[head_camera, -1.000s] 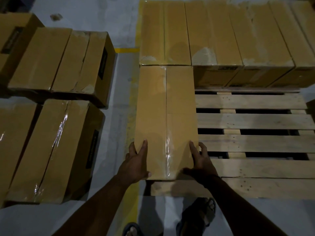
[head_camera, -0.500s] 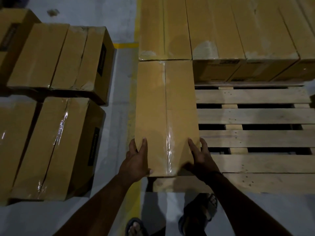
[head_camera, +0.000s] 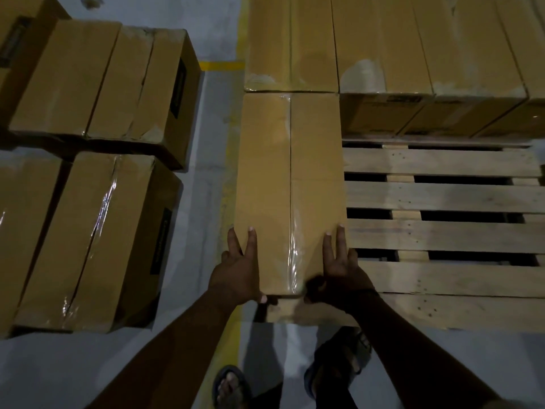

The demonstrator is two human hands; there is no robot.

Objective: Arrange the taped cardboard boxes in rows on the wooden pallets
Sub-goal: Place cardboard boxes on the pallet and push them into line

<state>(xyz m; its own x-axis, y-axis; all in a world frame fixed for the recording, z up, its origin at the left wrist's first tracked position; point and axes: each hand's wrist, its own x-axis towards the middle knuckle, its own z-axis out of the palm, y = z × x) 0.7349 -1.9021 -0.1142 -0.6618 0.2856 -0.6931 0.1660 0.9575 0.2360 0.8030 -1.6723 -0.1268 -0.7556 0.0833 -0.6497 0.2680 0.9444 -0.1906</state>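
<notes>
A grey concrete floor (head_camera: pixel 203 219) fills the dim room, with a worn yellow floor line (head_camera: pixel 230 160) running near to far beside the left edge of a wooden pallet (head_camera: pixel 442 199). A far row of boxes (head_camera: pixel 383 42) stands side by side across the pallet's far part, and bare slats lie open to the right of the taped cardboard box (head_camera: pixel 274 178). This box lies lengthwise along the pallet's left edge. Its far end is against the leftmost box of the far row, and its near end sits just short of the pallet's near board. More floor boxes (head_camera: pixel 97 84) wait on the left, well apart from the pallet.

The left hand (head_camera: pixel 239 273) and the right hand (head_camera: pixel 342 273) each cup a near corner of the box. Their fingers lie straight along its top edges, and the left thumb is against the near end.

Compared with a second ago, the box sits in much the same spot and the hands keep their corners, but the fingers now reach straighter and farther up. The view has also shifted forward.

The far row and the left boxes are cut off by the frame. The labels on the box sides are too dark to read. The right thumb is lost in shadow, and two sandals (head_camera: pixel 230 388) show only partly at the near edge.
</notes>
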